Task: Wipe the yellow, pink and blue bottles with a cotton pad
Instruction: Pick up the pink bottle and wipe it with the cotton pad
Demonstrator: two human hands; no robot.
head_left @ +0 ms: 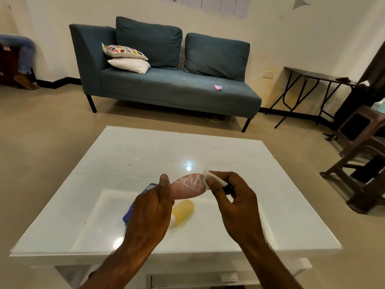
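My left hand (pixel 151 207) grips the pink bottle (pixel 188 186) above the white table (pixel 208 151), holding it sideways. White scribble marks cover its upper side. My right hand (pixel 233 197) pinches a white cotton pad (pixel 210 178) that touches the right end of the pink bottle. On the table below lies the yellow bottle (pixel 183 211), its white cap toward me. The blue bottle (pixel 133 207) lies to the left, mostly hidden behind my left hand.
A teal sofa (pixel 166 84) with cushions stands beyond the table, a small pink object (pixel 218 88) on its seat. A dark folding table (pixel 312 90) and dark wooden chairs (pixel 358 163) stand at the right. Someone's legs (pixel 25 57) show at the far left.
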